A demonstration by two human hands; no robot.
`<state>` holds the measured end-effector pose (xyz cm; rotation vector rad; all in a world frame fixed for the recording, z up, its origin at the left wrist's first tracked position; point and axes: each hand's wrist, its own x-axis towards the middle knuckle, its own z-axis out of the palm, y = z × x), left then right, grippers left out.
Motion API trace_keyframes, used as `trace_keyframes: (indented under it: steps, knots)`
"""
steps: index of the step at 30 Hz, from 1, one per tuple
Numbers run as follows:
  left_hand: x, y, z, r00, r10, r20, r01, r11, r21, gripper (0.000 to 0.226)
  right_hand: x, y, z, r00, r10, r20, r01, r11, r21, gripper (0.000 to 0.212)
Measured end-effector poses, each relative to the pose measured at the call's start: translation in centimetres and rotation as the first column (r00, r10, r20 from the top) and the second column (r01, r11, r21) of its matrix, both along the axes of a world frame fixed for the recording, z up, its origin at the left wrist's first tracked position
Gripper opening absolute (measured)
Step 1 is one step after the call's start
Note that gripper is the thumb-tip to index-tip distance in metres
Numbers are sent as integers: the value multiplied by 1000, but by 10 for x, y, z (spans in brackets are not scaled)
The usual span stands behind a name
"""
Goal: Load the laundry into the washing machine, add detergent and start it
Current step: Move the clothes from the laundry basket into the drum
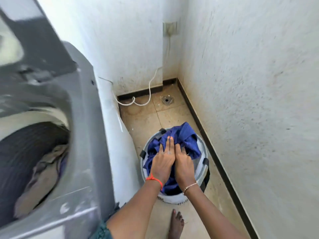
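Blue garment (187, 136): crumpled, heaped in the laundry basket (205, 153).
Laundry basket: round, pale, dark handles; upright on the floor (146, 118), near its right edge.
Washing machine (82, 135): grey top-loader, lid (39, 42) raised, clothes (39, 169) in the drum.

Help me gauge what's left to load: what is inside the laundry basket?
A crumpled blue garment fills the laundry basket; the left hand rests on it, the right hand grips it. Anything beneath is covered.
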<state>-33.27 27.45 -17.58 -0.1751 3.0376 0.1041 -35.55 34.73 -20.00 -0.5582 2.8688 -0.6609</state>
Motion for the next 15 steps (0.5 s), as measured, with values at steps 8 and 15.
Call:
trace_keyframes:
  steps: [8,15]
  knots:
    - [37,-44,198,885,83,-459,-49,995,86,50,33,-33,204,966,-37,-257,-77,904,-420,10]
    - [102,-114,363,710,101,-697,-128,992,13,70,76,-105,363,901,-2,-433,-297,726,-621,26]
